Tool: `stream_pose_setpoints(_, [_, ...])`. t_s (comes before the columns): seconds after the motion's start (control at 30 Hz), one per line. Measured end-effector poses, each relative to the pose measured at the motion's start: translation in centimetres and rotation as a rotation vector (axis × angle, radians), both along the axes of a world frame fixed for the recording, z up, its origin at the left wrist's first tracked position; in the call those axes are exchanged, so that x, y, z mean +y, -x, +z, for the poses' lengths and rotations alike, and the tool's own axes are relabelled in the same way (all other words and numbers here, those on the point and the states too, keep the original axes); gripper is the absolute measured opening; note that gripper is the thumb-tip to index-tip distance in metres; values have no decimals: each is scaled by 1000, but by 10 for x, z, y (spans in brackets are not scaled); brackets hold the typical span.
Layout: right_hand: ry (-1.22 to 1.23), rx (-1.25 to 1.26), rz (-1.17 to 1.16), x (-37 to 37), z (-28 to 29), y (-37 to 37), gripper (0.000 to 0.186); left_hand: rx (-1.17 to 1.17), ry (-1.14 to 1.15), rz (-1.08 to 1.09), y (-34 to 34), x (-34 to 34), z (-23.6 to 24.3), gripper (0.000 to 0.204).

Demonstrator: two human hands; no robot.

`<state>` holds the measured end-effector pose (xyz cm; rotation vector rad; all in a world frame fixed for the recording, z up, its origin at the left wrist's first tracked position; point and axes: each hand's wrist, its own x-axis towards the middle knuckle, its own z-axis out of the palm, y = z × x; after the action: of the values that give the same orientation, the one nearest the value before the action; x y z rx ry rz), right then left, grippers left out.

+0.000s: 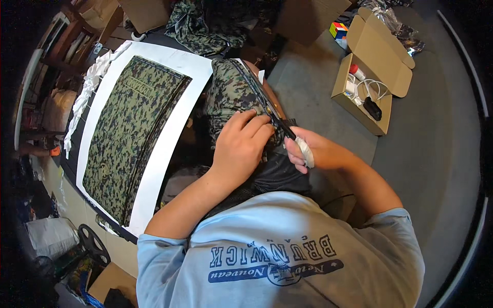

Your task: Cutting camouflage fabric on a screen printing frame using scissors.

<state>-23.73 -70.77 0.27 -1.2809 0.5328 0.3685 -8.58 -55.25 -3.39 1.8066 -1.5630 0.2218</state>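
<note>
My right hand (313, 149) is closed around the dark handles of a long pair of scissors (285, 128). A strip of white wrapping circles its thumb side. The blades point up and to the left, along the edge of camouflage fabric (230, 87) lying over my lap. Bent over that fabric, close beside the scissors, my left hand (240, 143) grips it. Its fingertips are partly hidden, and so are the handle loops in my right hand. Left of my lap, a neat stack of camouflage pieces (128, 133) rests on a white board (200, 77).
An open cardboard box (380, 126) at right holds a white cable, a red-topped item and a black item. A coloured cube (338, 30) sits behind it. More camouflage cloth (203, 31) is heaped at the back. White scraps (87, 92) hang along the board's left side.
</note>
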Motion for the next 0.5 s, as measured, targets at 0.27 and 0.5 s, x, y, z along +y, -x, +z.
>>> stream_pose_setpoints(0.27, [-1,-11,-13,4,-7,4,21,-15,-38,-22,1,4,-6,22])
stream_pose_setpoints(0.5, [-75,-128,-15,-2,-11,-3,32,-15,-66,-55,6,7,-1,22])
